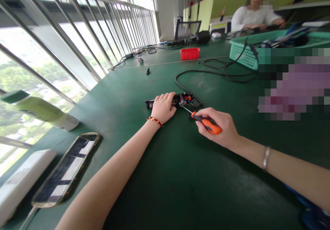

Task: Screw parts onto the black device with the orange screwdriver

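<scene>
A small black device with exposed wires and metal parts lies on the green table. My left hand is closed over its left part and holds it down. My right hand grips an orange-handled screwdriver, whose thin shaft points up-left and whose tip sits at the opened end of the device. A black cable runs from the device toward the back right.
A phone and a white box lie at the near left, with a green-capped bottle on its side. A red tray stands farther back. A teal basket sits at right. Another person sits beyond it.
</scene>
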A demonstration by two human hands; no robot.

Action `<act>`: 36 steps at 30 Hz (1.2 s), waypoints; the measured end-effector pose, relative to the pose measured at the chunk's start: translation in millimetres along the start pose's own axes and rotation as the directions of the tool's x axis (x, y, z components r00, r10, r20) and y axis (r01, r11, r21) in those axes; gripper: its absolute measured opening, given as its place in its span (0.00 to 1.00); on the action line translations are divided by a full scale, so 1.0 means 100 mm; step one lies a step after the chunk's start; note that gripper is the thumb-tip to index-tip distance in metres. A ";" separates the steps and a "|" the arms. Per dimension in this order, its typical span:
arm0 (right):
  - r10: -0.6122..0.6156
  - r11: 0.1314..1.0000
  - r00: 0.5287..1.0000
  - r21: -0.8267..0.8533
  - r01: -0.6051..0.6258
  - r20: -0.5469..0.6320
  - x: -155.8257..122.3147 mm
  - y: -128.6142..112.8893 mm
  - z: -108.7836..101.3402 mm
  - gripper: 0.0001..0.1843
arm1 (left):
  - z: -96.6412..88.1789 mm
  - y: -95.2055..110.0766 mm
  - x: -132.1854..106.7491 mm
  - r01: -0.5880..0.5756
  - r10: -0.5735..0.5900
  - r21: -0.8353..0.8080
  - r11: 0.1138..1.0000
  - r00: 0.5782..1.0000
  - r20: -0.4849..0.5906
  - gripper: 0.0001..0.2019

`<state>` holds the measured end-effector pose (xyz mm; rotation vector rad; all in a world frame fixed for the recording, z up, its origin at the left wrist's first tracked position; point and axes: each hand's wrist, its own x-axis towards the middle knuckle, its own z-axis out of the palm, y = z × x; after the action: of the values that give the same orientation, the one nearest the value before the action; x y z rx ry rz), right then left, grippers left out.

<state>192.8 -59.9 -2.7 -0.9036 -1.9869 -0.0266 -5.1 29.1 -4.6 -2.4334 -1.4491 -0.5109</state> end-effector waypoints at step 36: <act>0.014 0.999 0.983 0.048 -0.005 -0.186 0.00 0.03 0.02 0.18 | -0.01 0.00 0.00 0.000 0.000 -0.011 1.000 1.000 0.009 0.21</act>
<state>192.9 -56.7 -4.7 -0.8487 -1.8023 -0.0561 -5.3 29.0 -3.9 -2.4470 -1.4535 -0.5102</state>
